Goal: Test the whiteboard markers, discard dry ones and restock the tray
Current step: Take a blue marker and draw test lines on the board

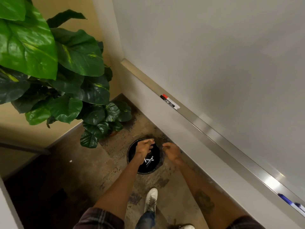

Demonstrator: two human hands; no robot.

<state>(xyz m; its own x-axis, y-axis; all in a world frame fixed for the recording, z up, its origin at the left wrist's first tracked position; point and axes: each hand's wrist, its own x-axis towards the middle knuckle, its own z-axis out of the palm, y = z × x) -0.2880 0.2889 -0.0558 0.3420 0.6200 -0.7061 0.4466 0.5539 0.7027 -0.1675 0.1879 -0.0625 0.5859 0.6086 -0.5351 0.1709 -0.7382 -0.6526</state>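
Over the black bin (148,171), the left hand (145,148) hangs, fingers loose.

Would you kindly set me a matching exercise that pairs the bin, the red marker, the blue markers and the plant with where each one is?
Things:
1. bin
2. red marker
3. blue markers
4. plant

Places:
A. in the corner of the room
B. on the tray, at the lower right of the view
C. on the floor, under the left hand
D. on the tray, farther along, beside a black marker

Pairs: 1-C, 2-D, 3-B, 4-A
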